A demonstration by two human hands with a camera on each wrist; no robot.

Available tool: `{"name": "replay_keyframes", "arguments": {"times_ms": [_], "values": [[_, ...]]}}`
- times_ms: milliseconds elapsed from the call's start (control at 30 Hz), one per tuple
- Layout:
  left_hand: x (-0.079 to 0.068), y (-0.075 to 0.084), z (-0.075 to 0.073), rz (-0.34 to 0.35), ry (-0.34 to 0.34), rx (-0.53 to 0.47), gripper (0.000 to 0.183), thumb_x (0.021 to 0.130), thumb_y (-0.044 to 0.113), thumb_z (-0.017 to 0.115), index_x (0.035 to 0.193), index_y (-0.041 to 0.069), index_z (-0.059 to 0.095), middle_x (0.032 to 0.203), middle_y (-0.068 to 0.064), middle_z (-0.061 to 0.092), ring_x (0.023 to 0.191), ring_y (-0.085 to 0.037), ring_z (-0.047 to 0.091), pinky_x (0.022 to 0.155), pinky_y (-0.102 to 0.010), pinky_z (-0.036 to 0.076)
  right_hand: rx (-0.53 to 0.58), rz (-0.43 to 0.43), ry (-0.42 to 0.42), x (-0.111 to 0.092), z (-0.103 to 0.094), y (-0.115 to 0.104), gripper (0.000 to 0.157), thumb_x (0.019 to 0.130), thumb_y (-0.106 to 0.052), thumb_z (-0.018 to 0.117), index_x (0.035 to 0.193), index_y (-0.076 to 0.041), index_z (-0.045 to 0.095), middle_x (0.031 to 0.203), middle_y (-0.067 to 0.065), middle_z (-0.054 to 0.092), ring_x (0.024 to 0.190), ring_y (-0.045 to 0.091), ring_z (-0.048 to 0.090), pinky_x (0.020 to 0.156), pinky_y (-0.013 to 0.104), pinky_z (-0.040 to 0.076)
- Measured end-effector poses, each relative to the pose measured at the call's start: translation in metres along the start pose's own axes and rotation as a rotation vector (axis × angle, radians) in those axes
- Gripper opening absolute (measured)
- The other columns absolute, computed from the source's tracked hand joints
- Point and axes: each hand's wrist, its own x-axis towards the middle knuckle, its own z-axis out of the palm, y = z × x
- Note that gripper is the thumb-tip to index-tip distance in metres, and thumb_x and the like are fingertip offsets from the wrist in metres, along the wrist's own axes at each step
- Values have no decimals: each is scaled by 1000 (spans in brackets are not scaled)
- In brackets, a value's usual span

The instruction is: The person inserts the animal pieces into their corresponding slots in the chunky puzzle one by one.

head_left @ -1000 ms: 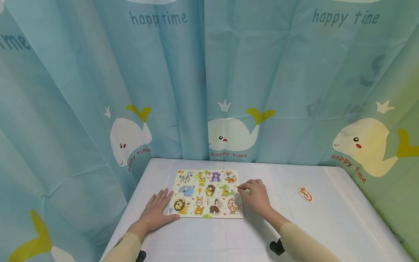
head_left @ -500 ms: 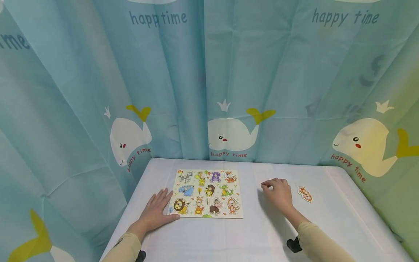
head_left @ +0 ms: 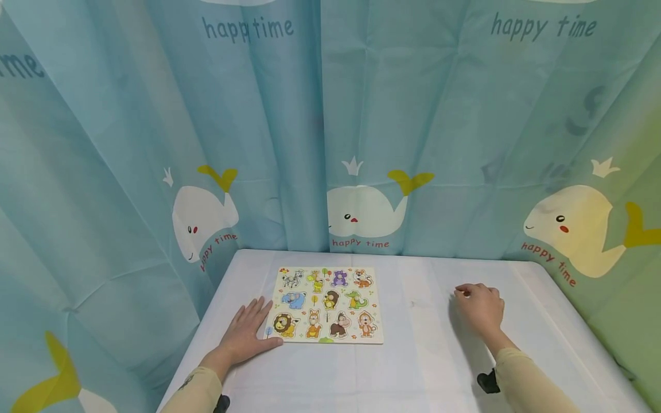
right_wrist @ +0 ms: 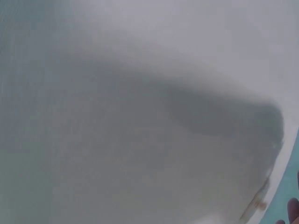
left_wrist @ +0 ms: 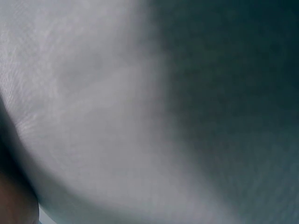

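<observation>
A flat puzzle board point(head_left: 327, 335) with several cartoon animals, among them a lion, an elephant and a crocodile, lies on the white table. My left hand point(head_left: 247, 332) rests with spread fingers on its left edge, the thumb near the lower corner. Off to the right, my right hand point(head_left: 480, 310) hovers low over the tabletop with bent fingers and a small gap by the thumb. It covers the loose orange animal piece in the head view. In the right wrist view, an orange-brown patch point(right_wrist: 260, 204), probably that piece, shows near the fingertips point(right_wrist: 293, 209), apart from them.
The white table point(head_left: 413, 355) has rounded back corners. Behind and beside it hangs a blue curtain point(head_left: 289, 143) printed with whales. The left wrist view is mostly blurred pale and dark surface.
My right hand has moved from the board's right edge rightward to above the loose orange animal piece, which it now hides. The left hand and the board have stayed in place.
</observation>
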Motion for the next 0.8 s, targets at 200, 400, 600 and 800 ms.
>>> {"name": "replay_keyframes", "arguments": {"times_ms": [200,400,600,800], "values": [[0,0,0,-2,-6,-2,109,82,72,68,162,8,30,168,-19,22,155,-39,14,126,-57,6,-34,85,-4,-3,-8,24,31,98,-21,58,112,2,73,105,25,65,101,52,48,78,64,38],[0,-1,1,3,1,-6,109,82,72,69,161,8,30,167,-18,22,155,-39,15,126,-57,6,-41,183,-46,-5,-14,37,38,97,-25,60,118,6,68,114,32,62,104,54,45,85,69,35],[0,-2,1,1,-1,-5,110,81,72,69,161,8,31,167,-18,23,155,-39,15,126,-57,6,-43,218,-73,-5,-15,46,39,96,-27,62,112,7,68,109,31,62,104,53,44,85,69,34],[0,-1,0,-3,-10,-4,109,82,72,68,162,8,29,168,-18,22,155,-38,13,126,-57,6,-48,212,-67,-6,-16,49,33,95,-26,63,103,5,71,101,29,64,99,52,46,81,68,35]]}}
